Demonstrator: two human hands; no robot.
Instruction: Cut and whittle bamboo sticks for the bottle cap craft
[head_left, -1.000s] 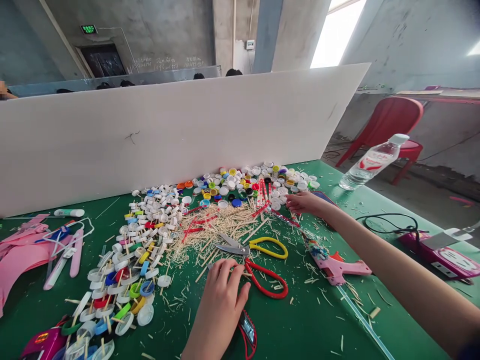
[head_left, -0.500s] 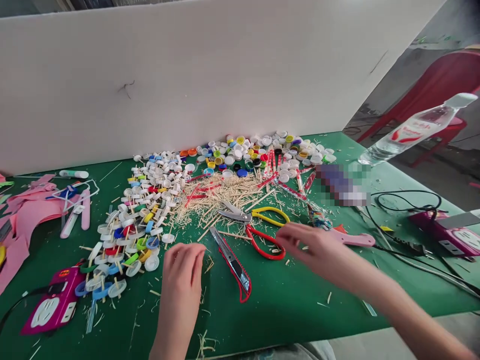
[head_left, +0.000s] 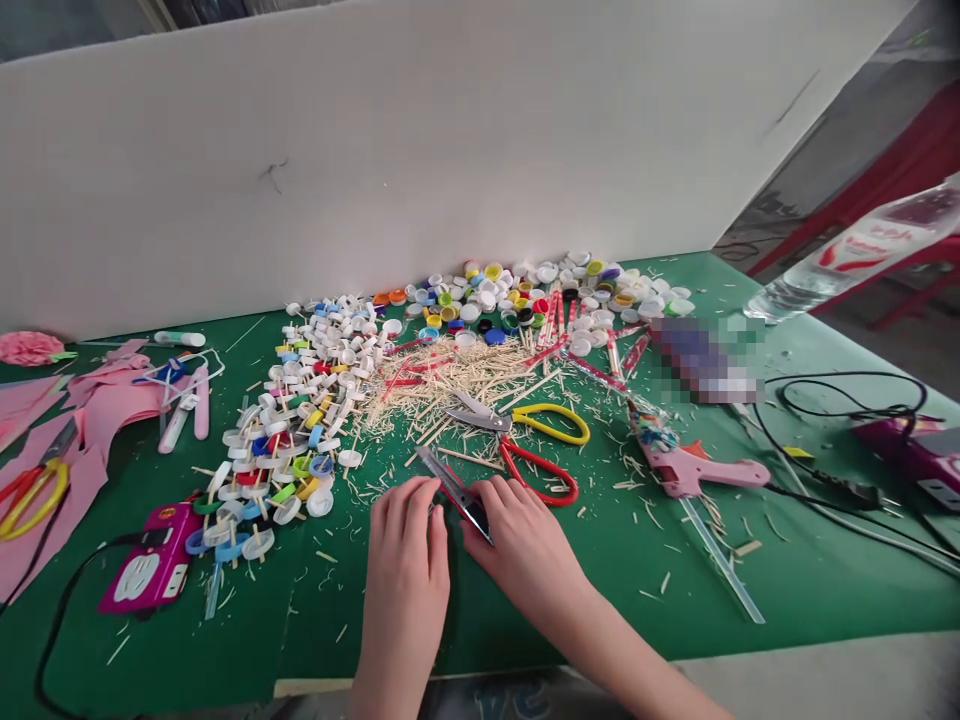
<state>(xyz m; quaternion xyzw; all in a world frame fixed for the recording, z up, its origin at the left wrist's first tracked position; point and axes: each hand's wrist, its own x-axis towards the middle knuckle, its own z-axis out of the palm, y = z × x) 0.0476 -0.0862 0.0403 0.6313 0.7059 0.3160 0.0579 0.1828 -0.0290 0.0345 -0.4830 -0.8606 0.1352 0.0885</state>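
Observation:
Near the front of the green table, my right hand (head_left: 521, 540) is closed around a red utility knife (head_left: 454, 488), its blade end pointing away to the upper left. Close beside it, my left hand (head_left: 409, 560) has its fingers pressed together near the blade; whatever they hold, if anything, is hidden. Just beyond the hands lie open scissors (head_left: 536, 475) with one red and one yellow handle. Behind them spreads a pile of thin wooden sticks (head_left: 472, 372).
Bottle caps with sticks (head_left: 300, 440) cover the left. Loose caps (head_left: 487, 300) line the white board (head_left: 450, 150). On the right are a pink glue gun (head_left: 697, 468), cables and a water bottle (head_left: 855, 250). Pink paper (head_left: 112, 400) and a magenta power strip (head_left: 154, 560) lie left.
My right hand has come left and down from beside the scissors handles onto the utility knife. My left hand has moved right, close to it. The view has shifted slightly.

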